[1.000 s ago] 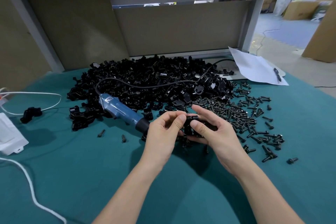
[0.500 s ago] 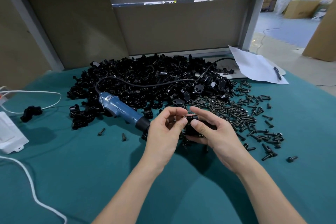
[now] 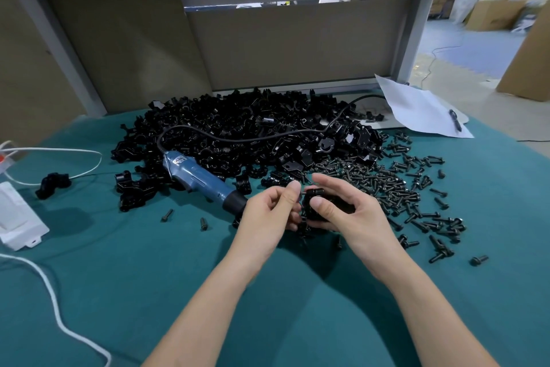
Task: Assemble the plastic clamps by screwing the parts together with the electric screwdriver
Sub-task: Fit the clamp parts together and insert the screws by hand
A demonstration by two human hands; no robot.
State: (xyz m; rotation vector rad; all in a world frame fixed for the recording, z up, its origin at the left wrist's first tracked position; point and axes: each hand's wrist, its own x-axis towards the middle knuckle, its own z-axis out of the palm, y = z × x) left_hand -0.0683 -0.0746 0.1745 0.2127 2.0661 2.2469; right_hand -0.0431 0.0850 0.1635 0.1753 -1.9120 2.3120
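My right hand (image 3: 348, 212) grips a black plastic clamp (image 3: 315, 206) just above the green table cover. My left hand (image 3: 268, 212) pinches a small screw (image 3: 304, 193) at the clamp's top edge, thumb and forefinger together. The blue electric screwdriver (image 3: 196, 177) lies on the cover to the left of my hands, its black nose close behind my left hand. A big heap of black clamp parts (image 3: 238, 131) lies behind it. Loose black screws (image 3: 398, 188) are scattered to the right of my hands.
A white sheet of paper with a pen (image 3: 416, 110) lies at the back right. A white box (image 3: 18, 217) and white cables (image 3: 53, 301) sit at the left edge, near a single black clamp (image 3: 53, 185). Two stray screws (image 3: 186, 217) lie left of my hands.
Both hands stayed over the same spot. My left fingers shifted slightly at the clamp's top, now pinching the screw against it; my right thumb slid on the clamp.
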